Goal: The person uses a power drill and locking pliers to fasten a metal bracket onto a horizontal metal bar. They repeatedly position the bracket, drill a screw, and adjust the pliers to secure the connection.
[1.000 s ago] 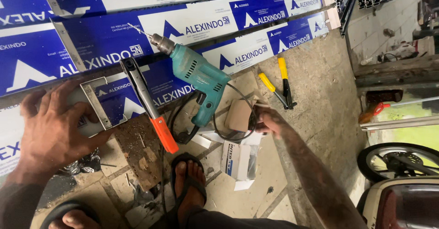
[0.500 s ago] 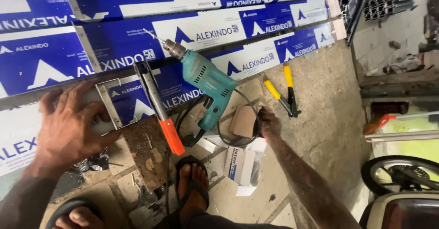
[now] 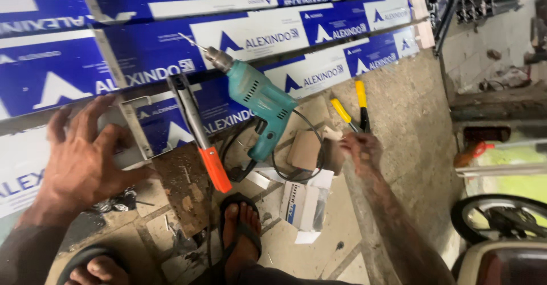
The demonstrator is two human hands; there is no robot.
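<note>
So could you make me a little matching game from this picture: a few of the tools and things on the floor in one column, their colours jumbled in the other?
Things:
1. electric drill
2. pliers
3. tool with a long metal blade
4. small cardboard box

Handle or body colour:
A. yellow
B. white
C. teal
D. orange

Pairs: 1-C, 2-A, 3-D, 4-B.

The left hand lies flat on the blue and white wrapped profiles; the right hand is just below the pliers.
</note>
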